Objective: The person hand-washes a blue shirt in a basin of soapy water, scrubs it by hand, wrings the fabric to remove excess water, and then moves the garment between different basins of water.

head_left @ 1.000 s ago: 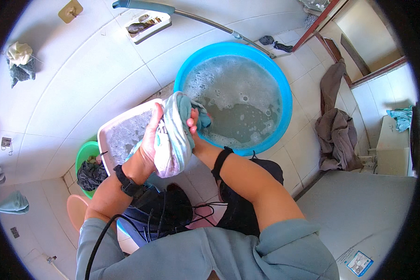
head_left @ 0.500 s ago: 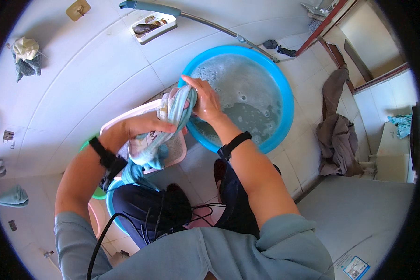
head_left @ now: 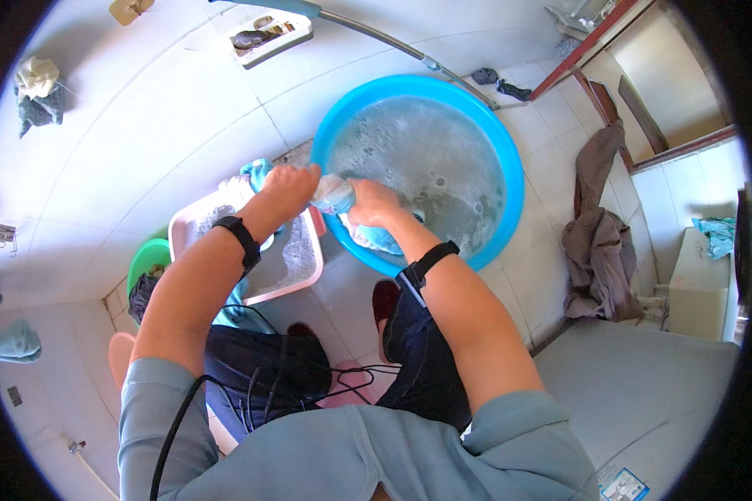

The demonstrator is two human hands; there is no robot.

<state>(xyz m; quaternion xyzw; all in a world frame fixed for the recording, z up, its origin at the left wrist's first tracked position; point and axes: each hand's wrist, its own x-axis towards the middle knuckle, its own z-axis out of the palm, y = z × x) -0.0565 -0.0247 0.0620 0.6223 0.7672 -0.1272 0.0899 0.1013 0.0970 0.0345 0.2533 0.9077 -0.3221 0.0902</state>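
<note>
A wet, light blue and white patterned cloth (head_left: 333, 196) is stretched between my two hands, bunched into a thick roll. My left hand (head_left: 291, 185) is closed round it above the corner of a pink basin (head_left: 286, 291) of sudsy water. Over the near left rim of a large blue basin (head_left: 516, 179), my right hand (head_left: 374, 203) grips the other part. One loose end sticks out beyond my left hand; another hangs beneath my right hand by the foamy, greyish water. Whether it is a garment or a towel, I cannot tell.
A green basin (head_left: 144, 257) with dark cloth (head_left: 141, 296) stands left of the pink one. Along the wall, a long metal handle (head_left: 376, 40) leans behind the blue basin, near a white soap tray (head_left: 280, 46). Brown cloth (head_left: 597, 250) hangs at the right. Black cables (head_left: 251, 392) cross my lap.
The cloth was draped loosely between my hands over the pink basin; now it is bunched tight. My left hand has moved up and right, my right hand slightly down and right.
</note>
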